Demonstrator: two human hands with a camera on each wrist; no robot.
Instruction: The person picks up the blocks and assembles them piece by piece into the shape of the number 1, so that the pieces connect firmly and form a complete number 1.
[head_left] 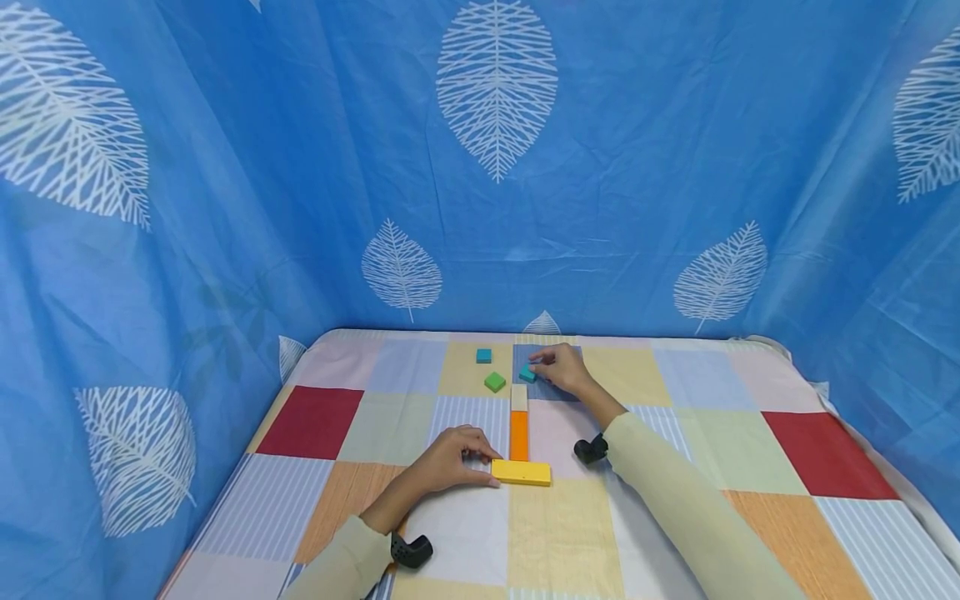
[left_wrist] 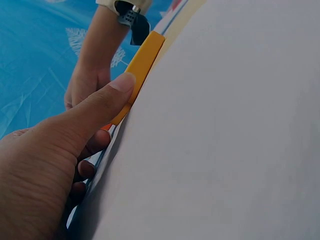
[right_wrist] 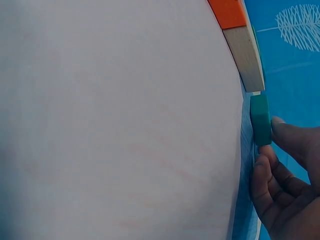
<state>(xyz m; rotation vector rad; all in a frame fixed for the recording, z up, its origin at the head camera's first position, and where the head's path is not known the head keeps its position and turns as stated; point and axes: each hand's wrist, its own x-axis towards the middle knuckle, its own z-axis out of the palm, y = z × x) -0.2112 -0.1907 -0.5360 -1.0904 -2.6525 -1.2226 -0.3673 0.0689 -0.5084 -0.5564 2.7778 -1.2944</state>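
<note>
My left hand [head_left: 448, 460] pinches the left end of a yellow rectangular block [head_left: 522, 472] lying on the patchwork cloth. In the left wrist view the thumb lies along the near face of that yellow block [left_wrist: 145, 60]. From the yellow block's far side runs an orange block [head_left: 519, 436], with a pale wooden block [head_left: 519, 397] beyond it in line. Farther back, my right hand [head_left: 562, 368] holds a small teal block [head_left: 528, 373] between thumb and fingers. The right wrist view shows the teal block [right_wrist: 260, 120] close to the end of the wooden block [right_wrist: 245, 57].
A green block [head_left: 495, 382] and a blue-teal block [head_left: 483, 356] lie left of the wooden block, toward the back. The patchwork cloth [head_left: 397, 425] covers the table. Blue curtains [head_left: 600, 208] with white leaf prints hang behind and on both sides.
</note>
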